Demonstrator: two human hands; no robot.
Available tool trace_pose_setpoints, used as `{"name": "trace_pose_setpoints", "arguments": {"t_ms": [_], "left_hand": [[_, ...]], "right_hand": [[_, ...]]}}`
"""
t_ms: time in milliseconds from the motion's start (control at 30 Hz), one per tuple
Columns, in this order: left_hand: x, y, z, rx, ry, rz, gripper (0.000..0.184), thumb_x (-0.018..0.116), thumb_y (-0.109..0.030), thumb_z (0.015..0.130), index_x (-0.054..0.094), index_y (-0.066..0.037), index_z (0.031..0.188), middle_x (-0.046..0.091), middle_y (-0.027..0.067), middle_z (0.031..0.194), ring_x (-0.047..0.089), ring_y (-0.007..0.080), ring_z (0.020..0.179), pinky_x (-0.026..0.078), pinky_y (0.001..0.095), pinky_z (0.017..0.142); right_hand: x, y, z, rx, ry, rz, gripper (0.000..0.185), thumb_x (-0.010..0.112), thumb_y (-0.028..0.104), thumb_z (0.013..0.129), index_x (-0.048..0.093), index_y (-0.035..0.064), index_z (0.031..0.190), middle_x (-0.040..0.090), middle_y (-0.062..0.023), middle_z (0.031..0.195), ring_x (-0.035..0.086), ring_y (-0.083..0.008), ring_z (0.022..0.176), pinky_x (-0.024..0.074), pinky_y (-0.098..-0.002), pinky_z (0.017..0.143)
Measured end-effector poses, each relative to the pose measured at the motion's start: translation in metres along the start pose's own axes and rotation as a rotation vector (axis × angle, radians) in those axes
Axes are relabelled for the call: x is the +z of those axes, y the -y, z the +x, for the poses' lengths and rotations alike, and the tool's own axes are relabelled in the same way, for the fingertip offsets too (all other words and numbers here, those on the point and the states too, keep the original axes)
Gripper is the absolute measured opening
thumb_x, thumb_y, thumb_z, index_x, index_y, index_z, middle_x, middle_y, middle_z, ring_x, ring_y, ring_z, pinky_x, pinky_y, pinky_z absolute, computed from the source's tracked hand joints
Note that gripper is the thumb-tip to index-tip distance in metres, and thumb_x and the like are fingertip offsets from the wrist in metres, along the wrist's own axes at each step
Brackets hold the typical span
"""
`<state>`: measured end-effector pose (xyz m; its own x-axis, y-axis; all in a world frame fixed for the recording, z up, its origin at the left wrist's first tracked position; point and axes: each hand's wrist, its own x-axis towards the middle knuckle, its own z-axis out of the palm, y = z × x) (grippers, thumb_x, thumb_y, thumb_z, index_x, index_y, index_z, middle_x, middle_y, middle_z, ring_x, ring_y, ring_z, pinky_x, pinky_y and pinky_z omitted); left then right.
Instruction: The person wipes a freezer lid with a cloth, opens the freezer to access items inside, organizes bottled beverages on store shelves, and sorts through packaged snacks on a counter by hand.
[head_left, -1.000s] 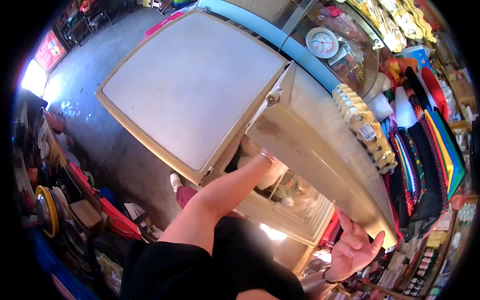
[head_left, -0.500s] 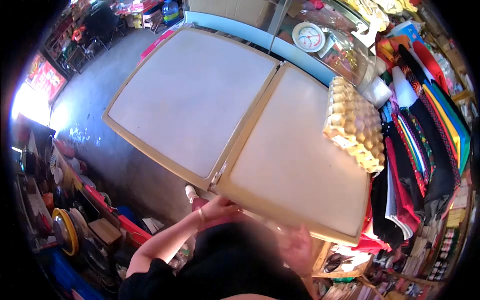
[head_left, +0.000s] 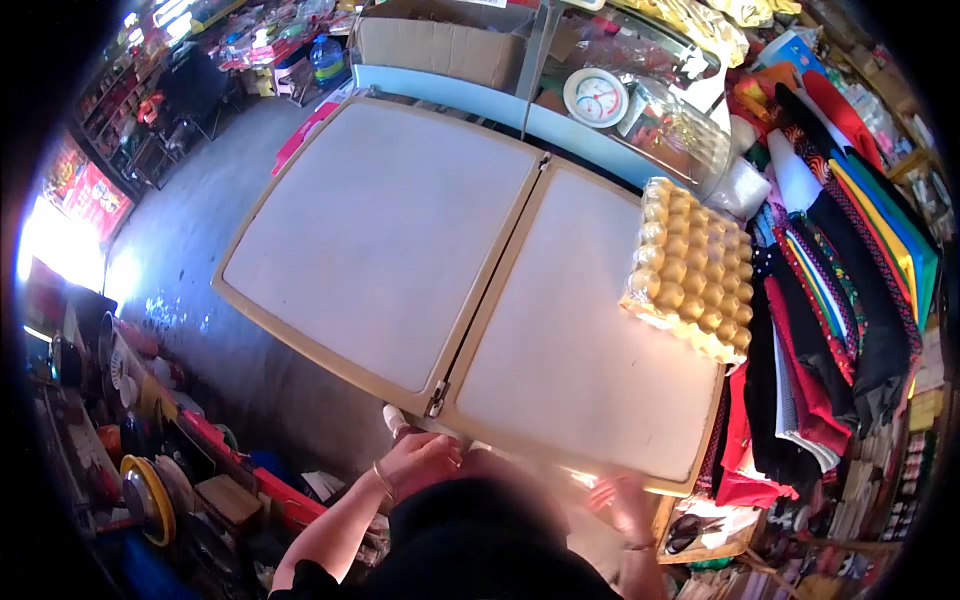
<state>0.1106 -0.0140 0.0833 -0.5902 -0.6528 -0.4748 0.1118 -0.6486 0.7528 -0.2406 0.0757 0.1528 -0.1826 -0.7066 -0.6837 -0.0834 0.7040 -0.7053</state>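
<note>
- Two bare hands at the near edge of this chest. The left hand (head_left: 425, 462) is just below the catch (head_left: 437, 399) at the near end of the seam, fingers loosely curled; can't tell if anything's tucked inside.
- Right hand (head_left: 622, 503) is blurry, fingers looking spread, nothing visible in it. It's by the front edge of the right lid (head_left: 560, 375), but I honestly can't tell if it's touching.
- That lid lies flat next to the left lid (head_left: 380, 240), dark seam between them. My worry: if it got lifted a bit and dropped, fingertips near that edge could get pinched. The bracelet (head_left: 384, 481) on the left wrist might also snag if it brushed the catch.
- Egg tray (head_left: 690, 268) sits on the right lid's far right part and seems to poke past the side. Tilt the lid or bump it and I'd guess the tray slides off, since I see nothing holding it.
- Beyond that, folded cloth (head_left: 868, 300) is piled to the right, probably a softish landing.
- Farther out: dial scale (head_left: 596, 97) behind the pale blue ledge (head_left: 450, 92), cardboard box (head_left: 435, 50) to its left.
</note>
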Motion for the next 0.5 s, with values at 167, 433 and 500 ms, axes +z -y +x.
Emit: {"name": "trace_pose_setpoints", "arguments": {"t_ms": [167,433,500], "left_hand": [[-0.003,0.007,0.024,-0.184,-0.210,-0.233,0.056,0.043,-0.048,0.093,0.058,0.005,0.101,0.065,0.0163,0.082,0.064,0.0231,0.069,0.052,0.0321,0.062],[0.009,-0.014,0.025,-0.277,-0.316,0.047,0.056,0.037,-0.046,0.095,0.058,0.006,0.102,0.066,0.0159,0.084,0.063,0.0253,0.053,0.049,0.0305,0.044],[-0.001,-0.002,0.026,-0.313,-0.292,0.057,0.060,0.032,-0.048,0.096,0.059,0.006,0.103,0.066,0.0174,0.090,0.066,0.0241,0.062,0.052,0.0309,0.051]], "right_hand": [[-0.177,-0.047,0.106,-0.603,-1.222,-0.794,0.054,0.046,0.044,0.092,0.055,-0.0057,0.110,0.061,-0.0214,0.100,0.059,-0.0354,0.094,0.0471,-0.0399,0.081],[-0.198,-0.024,0.154,-0.316,-0.893,-0.181,0.057,0.042,0.045,0.094,0.054,-0.0081,0.110,0.063,-0.0180,0.102,0.057,-0.0323,0.098,0.0418,-0.0359,0.085],[-0.197,-0.055,0.156,-0.498,-0.980,-0.111,0.056,0.041,0.044,0.094,0.055,-0.0081,0.108,0.063,-0.0183,0.102,0.057,-0.0316,0.097,0.0428,-0.0363,0.083]]}}
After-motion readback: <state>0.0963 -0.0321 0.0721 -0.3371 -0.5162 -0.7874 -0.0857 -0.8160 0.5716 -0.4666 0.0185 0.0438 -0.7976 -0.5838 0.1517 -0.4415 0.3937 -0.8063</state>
